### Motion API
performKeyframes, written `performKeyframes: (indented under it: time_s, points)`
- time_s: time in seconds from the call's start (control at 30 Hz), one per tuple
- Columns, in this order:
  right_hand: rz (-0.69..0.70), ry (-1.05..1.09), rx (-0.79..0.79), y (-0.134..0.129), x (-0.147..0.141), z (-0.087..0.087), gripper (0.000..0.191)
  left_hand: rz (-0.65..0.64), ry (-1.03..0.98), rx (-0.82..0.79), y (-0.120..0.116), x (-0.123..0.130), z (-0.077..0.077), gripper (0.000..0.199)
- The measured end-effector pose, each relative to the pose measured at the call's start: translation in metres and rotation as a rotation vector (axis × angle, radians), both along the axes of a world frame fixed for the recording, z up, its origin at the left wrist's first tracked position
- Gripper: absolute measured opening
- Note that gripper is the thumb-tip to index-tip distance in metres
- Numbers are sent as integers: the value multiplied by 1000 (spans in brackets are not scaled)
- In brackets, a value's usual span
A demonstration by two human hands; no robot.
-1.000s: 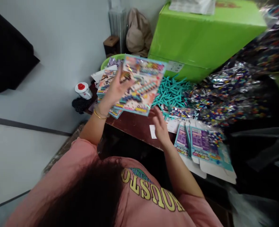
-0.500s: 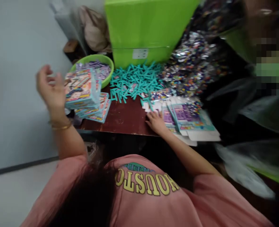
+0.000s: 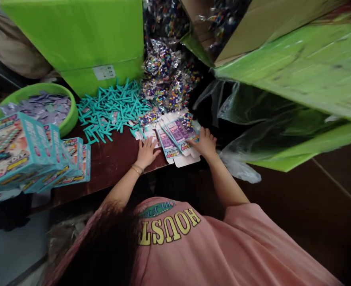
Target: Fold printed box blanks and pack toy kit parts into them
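Purple panels and teal edging mark the flat cartons (image 3: 178, 134) toward the right end of the reddish-brown table (image 3: 107, 167). Teal sticks (image 3: 112, 107) lie toward its back edge; left-end boxes (image 3: 38, 145) pair teal sides with multicoloured fronts.

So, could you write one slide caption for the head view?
Left hand and right hand flank flat cartons; teal sticks heaped beyond.
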State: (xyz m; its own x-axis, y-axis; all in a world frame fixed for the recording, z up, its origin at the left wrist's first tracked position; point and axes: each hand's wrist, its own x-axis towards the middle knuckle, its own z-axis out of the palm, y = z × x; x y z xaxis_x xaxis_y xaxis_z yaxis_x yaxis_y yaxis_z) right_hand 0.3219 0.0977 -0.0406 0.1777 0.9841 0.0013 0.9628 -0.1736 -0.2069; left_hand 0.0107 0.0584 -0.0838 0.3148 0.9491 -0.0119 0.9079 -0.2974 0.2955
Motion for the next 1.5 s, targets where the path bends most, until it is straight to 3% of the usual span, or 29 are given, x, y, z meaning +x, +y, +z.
performKeyframes:
  time_s: [0.1,0.17,0.23,0.3,0.4,0.47,0.53,0.63,0.7,0.77,0.87,0.93,1.03,1.17,1.27,1.33,1.5]
  points:
    - [-58,49,44,-3,16,-6,86,96,-28,15,30,6,5,60]
    - [-43,110,113,-6,17,-7,67,140,-91,21,31,13,9,56]
    - [-20,147,135,-7,11,-5,60,145,-167,39,18,25,13,56]
    - [-4,114,136,-6,-2,-1,65,75,-206,42,0,37,14,61]
    - [156,109,208,8,-28,2,65,-60,-172,-12,-22,48,11,68]
    - [305,256,240,32,-45,4,46,-113,-140,-47,-28,48,6,69]
    - [354,414,240,69,-56,10,30,-140,-132,-56,-30,44,1,70]
    - [306,504,298,143,-63,28,45,-151,-148,-55,-30,39,-5,69]
    - [250,601,447,187,-65,42,55,-156,-158,-58,-30,38,-7,69]
    - [270,594,452,208,-67,51,56,-161,-174,-58,-31,38,-7,69]
    - [339,433,364,182,-63,55,75,-143,-216,-49,-31,37,-8,68]
    - [369,348,354,136,-56,47,62,-127,-246,-45,-31,35,-9,66]
    - [363,234,271,58,-35,22,37,-127,-270,-39,-33,35,-10,64]
    - [183,56,243,-9,1,-13,56,-23,-261,-19,-35,49,3,55]
    - [43,65,189,-24,18,-24,73,76,-296,-41,-24,67,17,48]
    - [32,68,149,-23,21,-23,72,151,-339,-75,-6,77,23,48]
    - [64,11,282,8,7,9,65,341,-625,-310,43,74,18,39]
